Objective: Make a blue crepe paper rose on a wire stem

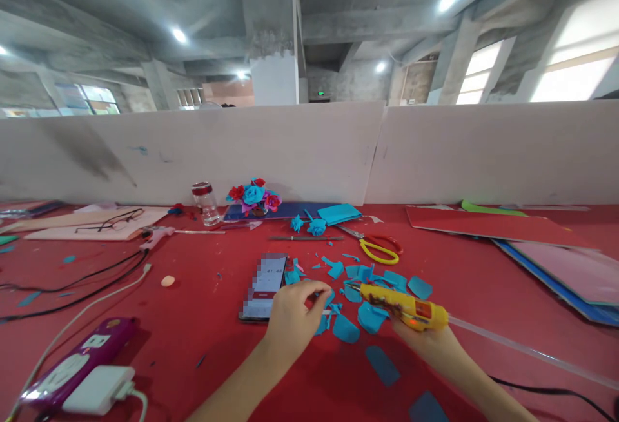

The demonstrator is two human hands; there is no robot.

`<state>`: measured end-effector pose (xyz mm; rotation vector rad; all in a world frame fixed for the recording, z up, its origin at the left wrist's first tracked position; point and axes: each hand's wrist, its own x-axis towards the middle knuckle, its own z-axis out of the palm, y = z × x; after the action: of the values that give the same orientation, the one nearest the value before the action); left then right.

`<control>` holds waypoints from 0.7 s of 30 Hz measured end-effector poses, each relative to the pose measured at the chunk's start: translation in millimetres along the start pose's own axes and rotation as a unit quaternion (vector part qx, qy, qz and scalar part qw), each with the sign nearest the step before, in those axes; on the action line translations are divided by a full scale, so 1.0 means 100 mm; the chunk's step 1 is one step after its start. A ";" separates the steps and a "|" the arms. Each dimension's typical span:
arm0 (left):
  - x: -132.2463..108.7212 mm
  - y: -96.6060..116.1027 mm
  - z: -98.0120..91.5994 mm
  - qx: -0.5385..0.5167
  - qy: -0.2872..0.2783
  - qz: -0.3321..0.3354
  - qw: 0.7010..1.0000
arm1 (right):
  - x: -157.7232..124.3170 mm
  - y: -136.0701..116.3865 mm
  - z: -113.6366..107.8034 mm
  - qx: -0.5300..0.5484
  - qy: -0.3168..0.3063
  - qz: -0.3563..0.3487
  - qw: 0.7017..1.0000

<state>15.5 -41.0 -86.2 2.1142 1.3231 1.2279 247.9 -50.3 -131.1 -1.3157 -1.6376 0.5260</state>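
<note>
My right hand [425, 341] is wrapped around a yellow hot glue gun [411, 306], its nozzle aimed left and a clear glue stick [527, 348] trailing out of its back. A small orange light glows on its side. Just left of the nozzle, my left hand [300, 306] is closed in a pinch at a blue paper petal [330, 297], mostly hidden by the fingers. A short white stick with blue paper [334, 311] shows below the fingertips. Loose blue petals [345, 329] and scraps lie around and beneath both hands.
A phone [265, 286] lies left of my left hand. Yellow-and-red scissors [380, 249], finished blue flowers [316, 226], a flower bouquet [254, 195] and a glass jar [206, 204] are behind. A purple power strip [80, 361] with cables sits left; coloured sheets [570, 267] lie right.
</note>
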 end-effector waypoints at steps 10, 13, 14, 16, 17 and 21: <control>0.01 -0.01 0.01 -0.001 0.003 0.005 1.000 | 0.01 -0.04 -0.04 -0.014 0.027 -0.013 0.999; 0.01 0.00 0.00 -0.005 0.013 -0.001 1.000 | 0.00 0.01 -0.03 -0.010 0.032 -0.010 0.999; 0.01 0.00 -0.01 -0.007 0.021 -0.006 1.000 | 0.00 0.02 -0.03 -0.006 0.032 -0.002 0.999; 0.02 -0.01 -0.02 -0.016 0.042 -0.024 0.999 | 0.00 0.00 -0.03 0.012 0.030 0.017 0.999; 0.03 -0.02 -0.03 -0.025 0.052 -0.036 0.998 | 0.01 -0.03 -0.04 0.023 0.030 0.027 0.999; 0.08 -0.07 -0.06 -0.089 0.076 -0.080 0.990 | 0.10 -0.15 -0.19 0.075 0.034 0.113 0.990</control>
<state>8.1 -31.6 -83.8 1.7865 1.3612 1.4035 256.5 -50.3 -106.9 -1.3979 -1.3742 0.7176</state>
